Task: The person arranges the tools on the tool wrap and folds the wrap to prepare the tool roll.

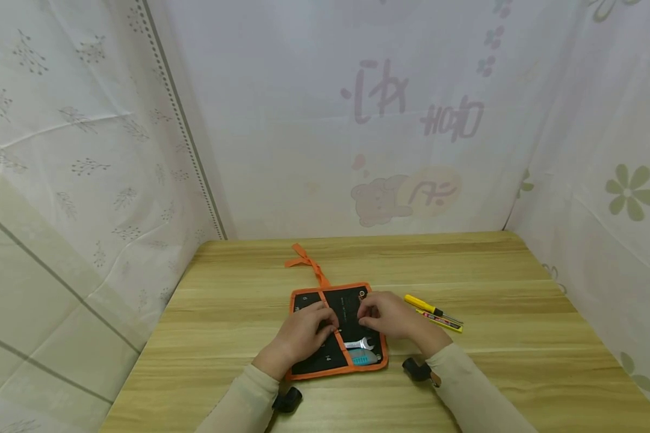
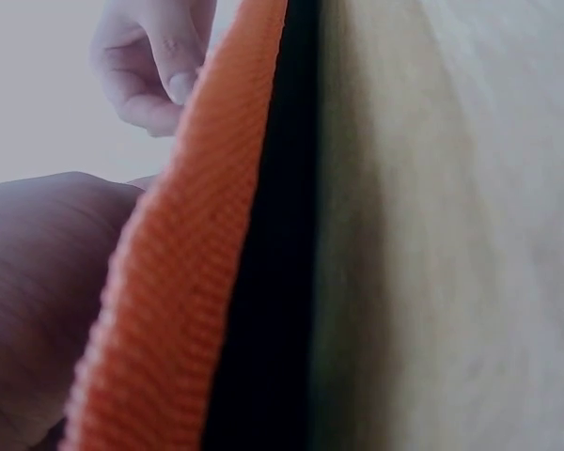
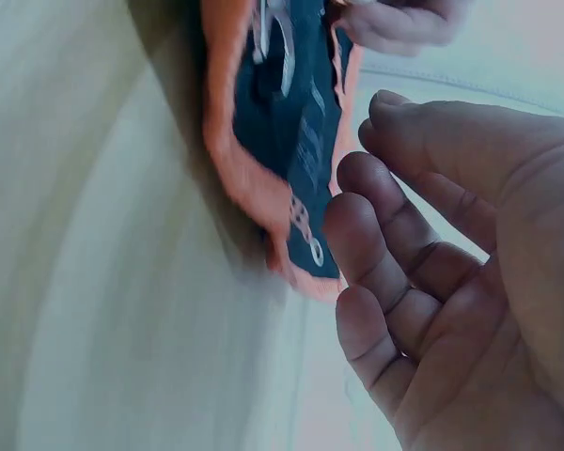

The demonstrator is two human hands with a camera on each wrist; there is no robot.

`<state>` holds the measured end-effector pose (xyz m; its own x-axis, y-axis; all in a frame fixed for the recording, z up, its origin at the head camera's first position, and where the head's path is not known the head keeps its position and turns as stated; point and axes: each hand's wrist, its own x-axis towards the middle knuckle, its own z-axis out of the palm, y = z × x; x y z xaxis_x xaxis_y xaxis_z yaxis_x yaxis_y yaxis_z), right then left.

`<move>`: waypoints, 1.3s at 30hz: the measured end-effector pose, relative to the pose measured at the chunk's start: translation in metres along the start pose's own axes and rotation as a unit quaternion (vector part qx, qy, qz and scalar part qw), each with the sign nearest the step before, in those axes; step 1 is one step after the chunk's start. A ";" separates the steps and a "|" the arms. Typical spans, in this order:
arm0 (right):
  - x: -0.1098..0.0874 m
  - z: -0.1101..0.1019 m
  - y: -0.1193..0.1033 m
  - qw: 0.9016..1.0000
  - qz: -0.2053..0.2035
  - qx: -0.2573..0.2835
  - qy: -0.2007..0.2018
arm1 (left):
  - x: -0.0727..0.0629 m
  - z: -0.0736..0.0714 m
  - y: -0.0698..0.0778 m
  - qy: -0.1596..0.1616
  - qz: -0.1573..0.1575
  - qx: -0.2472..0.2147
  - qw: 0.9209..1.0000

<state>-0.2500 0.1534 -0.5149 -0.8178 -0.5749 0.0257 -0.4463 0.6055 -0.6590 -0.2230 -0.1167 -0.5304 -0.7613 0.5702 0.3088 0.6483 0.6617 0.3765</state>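
Observation:
A black tool pouch (image 1: 352, 307) with orange trim lies unrolled on the table, its orange ties (image 1: 310, 264) stretching toward the back. In its pocket sit a silver wrench (image 1: 360, 344) and a light-blue and grey tool (image 1: 364, 357), whose kind is hard to tell. My left hand (image 1: 303, 331) pinches the orange-trimmed pocket edge near the pouch's middle; the fingertips are partly hidden. Over the pouch's right side is my right hand (image 1: 387, 314). In the right wrist view the right hand's fingers (image 3: 357, 221) are loosely bent and hold nothing.
To the right of the pouch lie a yellow-handled screwdriver (image 1: 424, 304) and a flat yellow item with a printed label (image 1: 440, 321). The wooden table (image 1: 238, 282) is bounded by patterned cloth (image 1: 281, 150) at the back and sides.

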 end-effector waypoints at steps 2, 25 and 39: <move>-0.003 -0.003 0.003 1.000 0.008 0.012 0.006 | 0.000 0.000 0.000 -0.001 -0.001 0.004 1.000; -0.025 -0.034 0.035 0.996 0.046 -0.003 0.078 | 0.001 -0.001 -0.012 -0.018 -0.043 0.048 0.998; -0.052 -0.068 0.070 0.988 0.125 -0.002 0.095 | 0.000 -0.002 -0.012 -0.036 -0.041 0.061 0.997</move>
<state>-0.2639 0.2628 -0.5116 -0.9560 -0.2932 0.0030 -0.2223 0.7182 -0.6594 -0.2309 -0.1256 -0.5333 -0.8122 0.5421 0.2157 0.5834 0.7595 0.2878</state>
